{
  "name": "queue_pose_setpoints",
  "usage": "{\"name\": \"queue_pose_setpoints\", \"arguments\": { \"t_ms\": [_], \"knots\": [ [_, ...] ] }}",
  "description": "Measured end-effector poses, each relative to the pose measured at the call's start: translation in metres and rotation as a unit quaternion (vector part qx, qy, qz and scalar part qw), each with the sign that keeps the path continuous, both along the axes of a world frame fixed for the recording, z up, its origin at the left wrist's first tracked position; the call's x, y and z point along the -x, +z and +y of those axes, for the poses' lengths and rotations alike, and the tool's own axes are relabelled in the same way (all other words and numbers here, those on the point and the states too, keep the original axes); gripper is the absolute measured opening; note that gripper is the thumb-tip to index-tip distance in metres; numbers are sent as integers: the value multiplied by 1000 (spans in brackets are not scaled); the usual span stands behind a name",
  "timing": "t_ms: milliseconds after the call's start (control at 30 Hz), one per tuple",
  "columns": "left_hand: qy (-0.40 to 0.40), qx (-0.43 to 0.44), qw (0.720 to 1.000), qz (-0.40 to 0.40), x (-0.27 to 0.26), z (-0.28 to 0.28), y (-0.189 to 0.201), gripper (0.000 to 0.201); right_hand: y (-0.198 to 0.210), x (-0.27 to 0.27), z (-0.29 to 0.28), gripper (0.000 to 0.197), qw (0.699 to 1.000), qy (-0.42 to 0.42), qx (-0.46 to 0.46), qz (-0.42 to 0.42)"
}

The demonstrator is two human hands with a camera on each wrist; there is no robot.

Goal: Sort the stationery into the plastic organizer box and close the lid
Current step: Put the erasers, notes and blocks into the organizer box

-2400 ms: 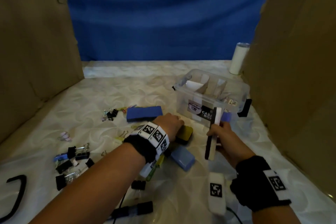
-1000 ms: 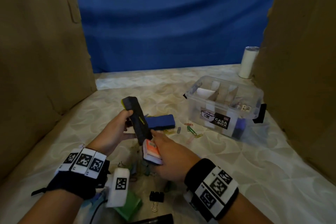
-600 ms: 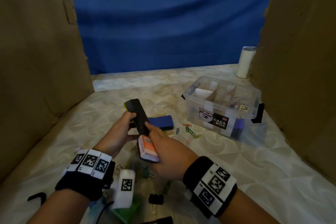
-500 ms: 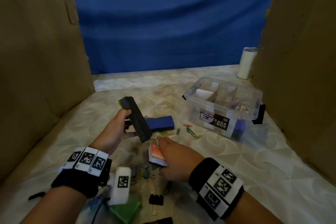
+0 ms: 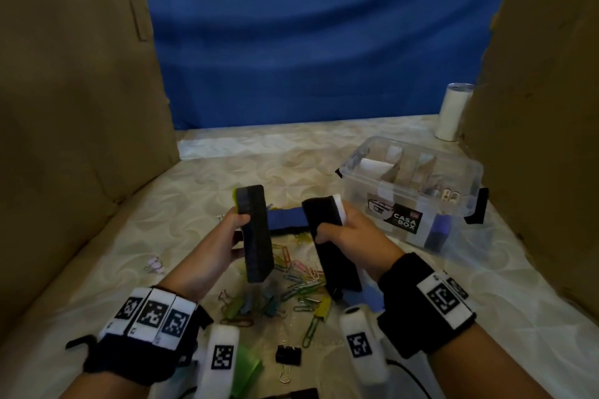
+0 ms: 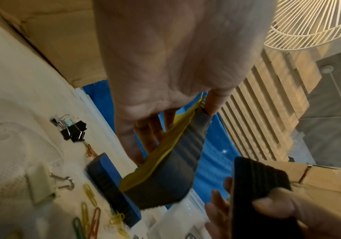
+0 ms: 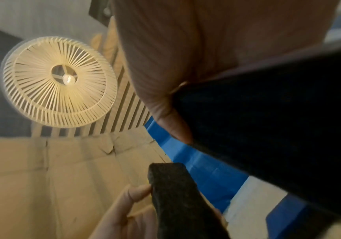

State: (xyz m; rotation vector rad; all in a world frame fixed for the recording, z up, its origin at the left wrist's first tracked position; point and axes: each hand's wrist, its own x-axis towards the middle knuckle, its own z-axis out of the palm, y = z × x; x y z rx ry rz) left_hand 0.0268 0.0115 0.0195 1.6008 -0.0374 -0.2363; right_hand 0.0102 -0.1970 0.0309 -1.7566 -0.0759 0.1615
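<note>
A: What do the fingers [image 5: 241, 220] do?
B: Left hand [image 5: 217, 246] pinches the yellow-backed eraser [image 5: 254, 233]; right hand [image 5: 350, 236] curls around the white-backed eraser [image 5: 334, 249].
A: How will they handle?
B: Light, stiff back, soft felt; hold the long edges, I think.
A: The pose?
B: Both raised above the paper clips [image 5: 298, 275]; the organizer box [image 5: 418, 191] stands open at two o'clock.

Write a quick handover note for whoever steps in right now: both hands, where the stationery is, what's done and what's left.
Left hand grips a yellow-backed black felt eraser, held above the table.
Right hand grips a white-backed black felt eraser, also held up.
The clear plastic organizer box stands open to the right, with a few small items inside.
Still on the table: a blue eraser, coloured paper clips and a black binder clip.
Left: box both erasers and the rest, then close the lid, which is not visible.
</note>
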Motion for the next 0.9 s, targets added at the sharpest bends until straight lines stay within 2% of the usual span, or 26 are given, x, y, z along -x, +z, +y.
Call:
{"name": "queue_pose_setpoints", "arguments": {
  "t_ms": [100, 200, 300, 400, 467, 533, 633, 667, 733, 767, 833, 900],
  "knots": [
    [0, 19, 1000, 12, 4, -2, -4, 26, 0, -1, 5, 29, 992, 17, -117, 38],
    [-15, 29, 999, 26, 9, -9, -9, 28, -1, 0, 15, 29, 970, 52, -225, 71],
    [-47, 35, 998, 39, 14, -19, -14, 31, -9, -2, 28, 38, 966, 27, -250, 59],
    [-62, 65, 994, 56, 14, -32, -13, 34, -21, -7, 33, 66, 958, -47, -273, 74],
    [-94, 48, 993, 49, 12, -41, -7, 36, -26, -10, 32, 75, 955, -72, -276, 79],
    [-134, 10, 990, 27, 13, -53, 4, 38, -28, -12, 25, 81, 957, -67, -268, 93],
    [-173, -93, 980, -13, 8, -67, 14, 38, -21, -10, 3, 55, 962, -15, -252, 105],
    [-183, -150, 971, -28, 5, -69, 16, 42, -18, -9, -7, 48, 964, -1, -244, 106],
    [-227, -278, 931, -69, -7, -72, 19, 47, -14, -9, -27, 39, 967, 6, -233, 101],
    [-245, -310, 915, -82, -15, -75, 22, 48, -13, -9, -36, 36, 970, -5, -225, 97],
    [-252, -339, 902, -91, -41, -74, 23, 47, -14, -10, -45, 36, 973, -49, -211, 83],
    [-211, -385, 892, -109, -74, -74, 15, 45, -17, -11, -55, 37, 971, -99, -207, 71]
  ]
}}
